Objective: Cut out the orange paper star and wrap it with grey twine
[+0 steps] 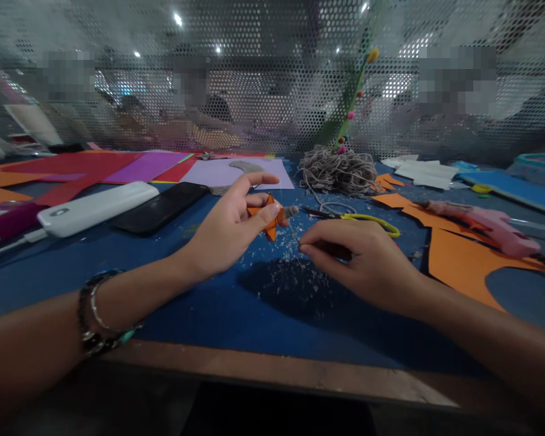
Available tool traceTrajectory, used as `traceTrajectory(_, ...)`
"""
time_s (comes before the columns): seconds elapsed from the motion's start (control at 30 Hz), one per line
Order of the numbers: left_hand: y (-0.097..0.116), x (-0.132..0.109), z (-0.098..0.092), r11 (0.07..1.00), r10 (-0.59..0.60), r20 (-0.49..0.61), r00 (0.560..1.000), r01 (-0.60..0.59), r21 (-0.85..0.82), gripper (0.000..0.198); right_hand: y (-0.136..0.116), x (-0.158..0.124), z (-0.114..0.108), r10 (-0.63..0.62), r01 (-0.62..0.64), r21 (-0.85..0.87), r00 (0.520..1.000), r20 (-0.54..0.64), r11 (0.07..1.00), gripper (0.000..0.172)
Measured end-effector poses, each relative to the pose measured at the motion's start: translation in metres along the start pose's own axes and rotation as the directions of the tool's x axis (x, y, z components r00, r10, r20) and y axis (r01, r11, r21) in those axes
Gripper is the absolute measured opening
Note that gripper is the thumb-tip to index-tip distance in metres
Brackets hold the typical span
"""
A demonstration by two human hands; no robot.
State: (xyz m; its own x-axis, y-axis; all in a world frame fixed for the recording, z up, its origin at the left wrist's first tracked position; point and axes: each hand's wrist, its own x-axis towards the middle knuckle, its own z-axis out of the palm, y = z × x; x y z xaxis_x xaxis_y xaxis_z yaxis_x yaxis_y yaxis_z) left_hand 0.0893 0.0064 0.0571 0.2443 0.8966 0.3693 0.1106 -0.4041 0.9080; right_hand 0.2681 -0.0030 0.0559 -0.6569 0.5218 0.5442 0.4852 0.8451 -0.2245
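Observation:
My left hand [229, 227] pinches a small orange folded piece [272, 229], which has pointed, petal-like ends, between thumb and fingers. Grey string is wound around a short stub at its right side. From there a strand of grey string [293, 232] runs down to my right hand [358, 257], whose thumb and forefinger are closed on it. Small pale shreds [295, 272] lie scattered on the blue tabletop below both hands. Behind my right hand are scissors [376, 221] with yellow handles, partly hidden by it.
A heap of grey string [338, 171] lies at the back, against a perforated metal screen [263, 79]. On the right a pink glue gun [490, 224] rests over cut orange sheets [458, 266]. A white power bank [97, 209], a black phone [163, 206] and coloured sheets [82, 169] are on the left.

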Motion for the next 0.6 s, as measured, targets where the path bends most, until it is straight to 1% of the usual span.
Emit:
traceTrajectory(0.17,-0.0009,-0.0002,-0.0003,0.997,0.017,0.028,0.999,-0.015,-0.079,0.026,0.0006,-0.0004,0.0014,0.006,-0.006,0.02,1.0,0.012,1.0,0.012)
traceTrajectory(0.27,-0.0013,-0.0009,-0.0012,0.994,0.017,0.089,0.996,-0.008,-0.109,0.023,0.0013,-0.0002,0.0025,0.03,-0.031,0.045,0.999,0.026,0.998,0.013)
traceTrajectory(0.4,-0.0036,-0.0016,-0.0034,0.995,0.015,0.17,0.985,0.002,-0.099,0.024,0.0008,0.0005,0.0017,0.117,-0.123,0.107,0.991,0.059,0.987,0.011)
traceTrajectory(0.53,-0.0051,-0.0019,-0.0038,0.996,0.01,0.197,0.98,0.007,-0.088,0.028,-0.0013,-0.0002,0.0012,0.214,-0.234,0.195,0.97,0.118,0.953,0.007)
traceTrajectory(0.6,-0.0047,-0.0024,-0.0031,0.997,0.013,0.201,0.98,0.003,-0.082,0.028,-0.0019,-0.0011,0.0024,0.267,-0.295,0.268,0.954,0.135,0.917,0.009)
